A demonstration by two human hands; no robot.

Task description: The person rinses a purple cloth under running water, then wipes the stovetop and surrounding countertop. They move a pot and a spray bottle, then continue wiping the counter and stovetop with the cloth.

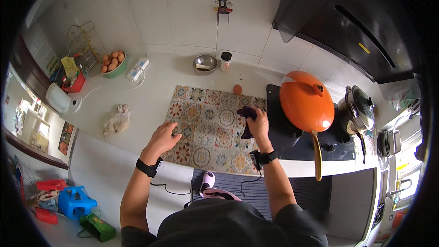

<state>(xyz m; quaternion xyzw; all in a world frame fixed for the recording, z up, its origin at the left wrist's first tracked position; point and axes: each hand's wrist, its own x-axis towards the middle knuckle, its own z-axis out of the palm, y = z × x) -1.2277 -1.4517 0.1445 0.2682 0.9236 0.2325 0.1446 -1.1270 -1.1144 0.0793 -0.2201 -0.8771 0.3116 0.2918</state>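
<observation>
A patterned mat (209,127) lies on the white counter before me. My right hand (259,123) grips a dark purple cloth (247,133) over the mat's right part, beside the black cooktop. Over the mat's left edge is my left hand (165,137), its fingers apart and nothing in it. One brown egg (237,89) rests at the mat's back edge. Behind it stand a jar with a black lid (225,61) and a metal bowl (205,64) with a pale piece inside. A tied plastic bag (117,120) with pale contents lies left of the mat.
On the black cooktop (305,147) stand an orange lidded pan (305,101), its handle pointing towards me, and a metal pot (358,108). A green bowl of eggs (116,70) and a power strip (138,70) are at the back left. The range hood (343,24) overhangs the right side.
</observation>
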